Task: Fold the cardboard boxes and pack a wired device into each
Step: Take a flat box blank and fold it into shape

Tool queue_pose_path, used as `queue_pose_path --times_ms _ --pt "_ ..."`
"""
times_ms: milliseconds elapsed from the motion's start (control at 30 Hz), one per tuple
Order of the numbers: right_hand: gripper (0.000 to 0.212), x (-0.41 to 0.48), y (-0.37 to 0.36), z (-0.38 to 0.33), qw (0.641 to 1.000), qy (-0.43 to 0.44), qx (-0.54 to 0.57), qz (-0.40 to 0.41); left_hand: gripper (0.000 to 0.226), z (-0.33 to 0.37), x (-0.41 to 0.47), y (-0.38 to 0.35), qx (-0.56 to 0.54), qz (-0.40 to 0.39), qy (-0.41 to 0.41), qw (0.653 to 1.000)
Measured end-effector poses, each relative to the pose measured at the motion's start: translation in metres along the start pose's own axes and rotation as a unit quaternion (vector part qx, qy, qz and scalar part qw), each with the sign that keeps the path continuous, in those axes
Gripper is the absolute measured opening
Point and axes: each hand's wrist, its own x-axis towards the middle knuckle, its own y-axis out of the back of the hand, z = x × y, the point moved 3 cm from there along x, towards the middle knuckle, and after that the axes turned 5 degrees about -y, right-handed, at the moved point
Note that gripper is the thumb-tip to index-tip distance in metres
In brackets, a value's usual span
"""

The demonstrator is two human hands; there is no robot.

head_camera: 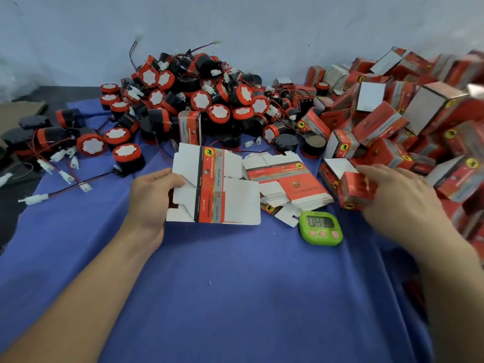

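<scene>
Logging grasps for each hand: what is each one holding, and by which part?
The left hand pinches the flat box blank at its left edge. The right hand covers a folded box; blur hides any grip.

Motion-smeared right hand point(392, 203) over blurred red box point(356, 191); timer point(320, 227) digits unreadable; box pile point(445, 100) cropped at the right edge.

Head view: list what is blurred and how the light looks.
In the head view, the right hand and the box at it are motion-smeared; the left hand and its flat box are sharp; digits on the timer are too soft to read; light is even, without glare.
</scene>
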Motion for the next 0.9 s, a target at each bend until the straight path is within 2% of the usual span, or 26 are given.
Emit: queue_pose_path --times_ms 67,133,233,333,433,533,667,767,833,900 --pt "0.076 0.0 -0.004 -0.001 1.0 0.013 0.003 0.009 0.031 -0.001 -0.001 0.0 0.006 -0.003 -0.001 1.0" --pt "0.075 -0.004 -0.006 -0.013 0.998 0.037 0.051 0.016 0.03 0.0 -0.002 0.0 0.01 -0.003 -0.004 1.0" --pt "0.07 -0.021 -0.002 -0.053 0.968 0.057 0.24 0.054 0.029 0.001 -0.004 -0.005 0.022 -0.009 -0.023 0.999" --pt "0.054 -0.043 -0.012 -0.126 0.907 0.154 0.392 0.012 0.029 0.004 -0.011 -0.015 0.037 -0.041 -0.062 0.997" --pt "0.061 -0.058 -0.032 -0.189 0.889 0.211 0.402 -0.057 0.02 0.002 -0.015 -0.019 -0.023 -0.107 -0.026 0.994" --pt "0.066 -0.056 -0.046 -0.206 0.854 0.189 0.476 -0.095 0.028 -0.003 -0.014 -0.017 -0.1 -0.135 0.05 0.984" --pt "0.057 -0.047 -0.052 -0.194 0.8 0.146 0.569 -0.12 0.026 0.003 -0.012 -0.017 -0.042 -0.138 -0.017 0.989" --pt "0.06 -0.043 -0.052 -0.181 0.799 0.12 0.582 -0.096 0.027 0.006 -0.014 -0.02 0.014 -0.148 -0.063 0.987" --pt "0.052 -0.046 -0.049 -0.175 0.816 0.115 0.563 -0.066 0.037 0.004 -0.016 -0.022 0.038 -0.128 -0.08 0.988" --pt "0.046 -0.05 -0.044 -0.17 0.833 0.1 0.545 -0.003 0.043 0.005 -0.02 -0.024 0.046 -0.109 -0.094 0.988"
